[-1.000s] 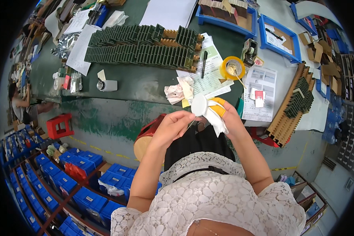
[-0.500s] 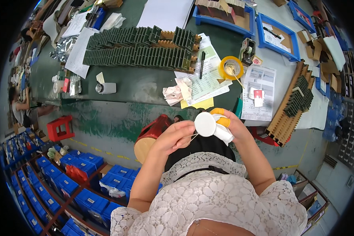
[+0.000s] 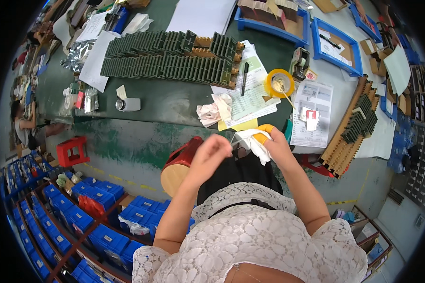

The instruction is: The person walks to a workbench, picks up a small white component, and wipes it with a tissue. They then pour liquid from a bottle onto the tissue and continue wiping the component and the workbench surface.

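Observation:
My right hand (image 3: 279,146), with yellow covers on its fingertips, is closed around a white cloth (image 3: 259,150). At the cloth's left side is a thin, see-through edge of a small round piece (image 3: 235,138), tilted so that its face is mostly hidden. My left hand (image 3: 212,153) is just left of it, its fingers smeared by motion; whether it holds anything I cannot make out. Both hands are in front of the green table's near edge. Beyond them lie a crumpled pinkish tissue (image 3: 215,111) and a yellow ring-shaped holder (image 3: 279,83) with thin sticks in it.
Rows of green circuit boards (image 3: 170,56) stand on the table, and more sit in a tan rack (image 3: 349,127) at right. Papers, a black pen (image 3: 245,79), a tape dispenser (image 3: 299,63) and blue trays (image 3: 337,47) lie around. A red stool (image 3: 73,151) and blue bins are at left.
The white disc, facing me before, has turned nearly edge-on. My left hand has risen slightly and is blurred; the thin stick seen in it before no longer shows clearly. The cloth has shifted.

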Tool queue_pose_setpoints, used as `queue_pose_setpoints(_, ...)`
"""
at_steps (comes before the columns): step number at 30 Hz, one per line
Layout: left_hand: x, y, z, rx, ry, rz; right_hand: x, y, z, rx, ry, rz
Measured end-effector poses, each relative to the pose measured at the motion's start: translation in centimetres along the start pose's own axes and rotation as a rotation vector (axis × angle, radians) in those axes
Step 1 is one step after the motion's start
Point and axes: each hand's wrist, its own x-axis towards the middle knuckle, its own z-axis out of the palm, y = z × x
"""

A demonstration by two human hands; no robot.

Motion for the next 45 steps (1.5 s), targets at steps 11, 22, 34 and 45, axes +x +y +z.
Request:
queue_pose_setpoints(11,3.7,-4.9,-10.8,0.830,0.446,0.035,2.9,-1.1,1.3,0.514,0.069,0.086)
queue_pose_setpoints(22,4.2,0.9,-5.3,0.238,0.106,0.029,5.1,2.9,5.5,0.647,0.108,0.131)
queue_pose_setpoints(34,5.2,-4.7,-5.5,-0.013,0.277,0.207,7.0,3.8,9.3,0.369,0.141,0.094)
queue_pose_setpoints(45,7.2,-5.4,-7.6,-0.402,0.226,-0.141,6.0,-0.4,7.0,-0.991,0.123,-0.689)
